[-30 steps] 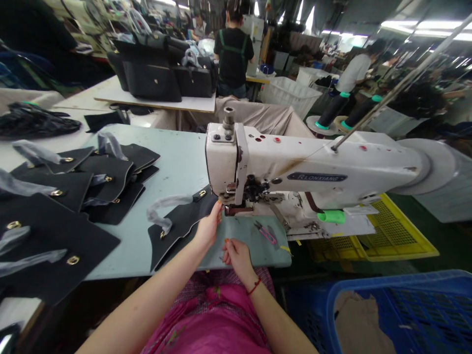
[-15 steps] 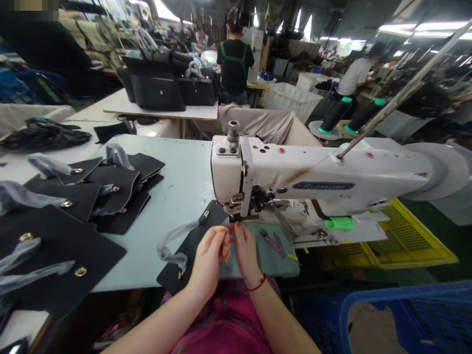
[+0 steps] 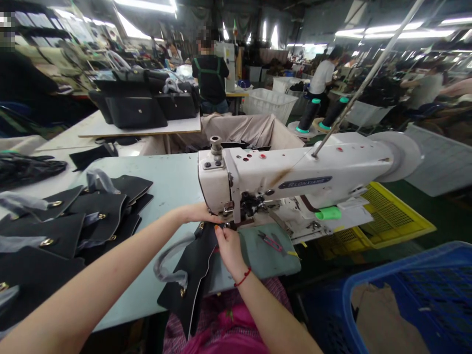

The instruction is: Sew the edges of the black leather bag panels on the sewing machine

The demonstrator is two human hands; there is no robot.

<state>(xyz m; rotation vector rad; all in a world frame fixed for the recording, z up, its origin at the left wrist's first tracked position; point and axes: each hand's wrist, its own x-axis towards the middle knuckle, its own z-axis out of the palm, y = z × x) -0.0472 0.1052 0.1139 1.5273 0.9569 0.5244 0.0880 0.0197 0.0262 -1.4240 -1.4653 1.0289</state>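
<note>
Black leather flap [image 3: 191, 275] hangs over the front edge of the pale blue table [image 3: 165, 182], its top end just at the foot of the sewing machine [image 3: 295, 179]. My right hand [image 3: 230, 250] is closed, thumb and fingers pinching the flap's edge. My left hand [image 3: 195, 213] stretches across toward the foot, nearly flat, at the flap's top end; I can't tell whether it grips. Pink snips [image 3: 271, 242] lie on a green mat [image 3: 275, 260], just beside my right hand. More flaps [image 3: 99, 211] lie stacked at the table's left.
</note>
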